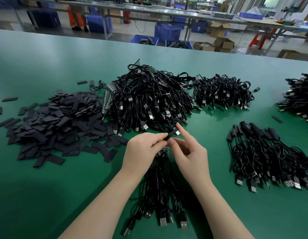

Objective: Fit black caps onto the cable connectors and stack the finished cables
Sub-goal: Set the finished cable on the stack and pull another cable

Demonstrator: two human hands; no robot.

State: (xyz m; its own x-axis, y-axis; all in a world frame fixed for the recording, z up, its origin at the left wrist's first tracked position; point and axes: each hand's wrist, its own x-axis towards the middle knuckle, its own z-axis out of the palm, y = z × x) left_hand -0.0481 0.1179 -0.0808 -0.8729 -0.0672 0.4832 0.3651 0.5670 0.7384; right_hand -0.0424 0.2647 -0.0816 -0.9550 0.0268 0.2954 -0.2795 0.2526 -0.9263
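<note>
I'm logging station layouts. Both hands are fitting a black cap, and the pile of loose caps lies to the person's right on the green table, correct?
Not quite. The head view shows the pile of loose caps on the person's left. Both hands, left hand and right hand, are fitting a black cap over the green table.

A flat black cap (170,135) held tilted above the green table, beside loose caps (53,125) heaped left, tangled cables (149,100) centre, finished cables (270,161) right.
</note>
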